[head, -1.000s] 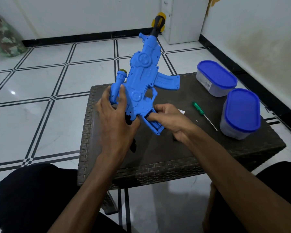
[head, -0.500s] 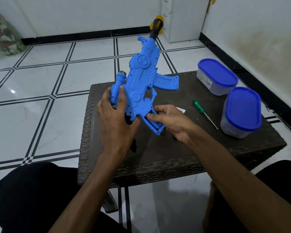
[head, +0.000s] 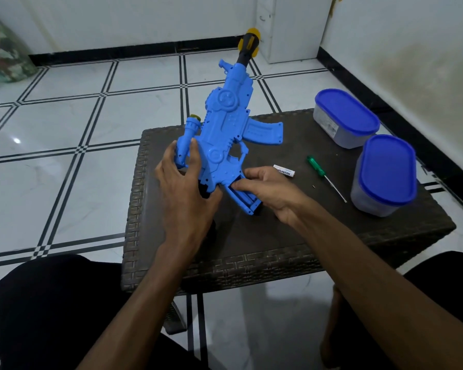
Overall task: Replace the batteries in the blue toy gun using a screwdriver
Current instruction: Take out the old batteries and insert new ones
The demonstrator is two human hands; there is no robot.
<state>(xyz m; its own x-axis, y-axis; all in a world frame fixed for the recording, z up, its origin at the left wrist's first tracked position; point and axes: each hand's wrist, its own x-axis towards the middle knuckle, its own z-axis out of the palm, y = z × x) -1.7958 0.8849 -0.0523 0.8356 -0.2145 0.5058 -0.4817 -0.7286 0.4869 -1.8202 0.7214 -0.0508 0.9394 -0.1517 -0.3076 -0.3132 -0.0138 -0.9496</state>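
Observation:
The blue toy gun [head: 226,129] stands tilted over the dark wicker table [head: 278,252], its black and yellow muzzle pointing up and away. My left hand [head: 183,188] grips the gun around its scope and body. My right hand [head: 267,190] holds the pistol grip at the gun's lower end, thumb and fingers curled on it. A white battery [head: 284,171] lies on the table just past my right hand. The green-handled screwdriver [head: 325,177] lies further right, with a tiny screw [head: 313,186] beside its shaft.
Two lidded containers with blue lids stand at the table's right side, one at the back [head: 345,117] and one nearer [head: 384,174]. My dark-clothed knees flank the table's near edge. White tiled floor surrounds it, and a white wall is close on the right.
My right hand has shifted slightly on the pistol grip, uncovering the white battery behind it. The gun and my left hand stay nearly where they were.

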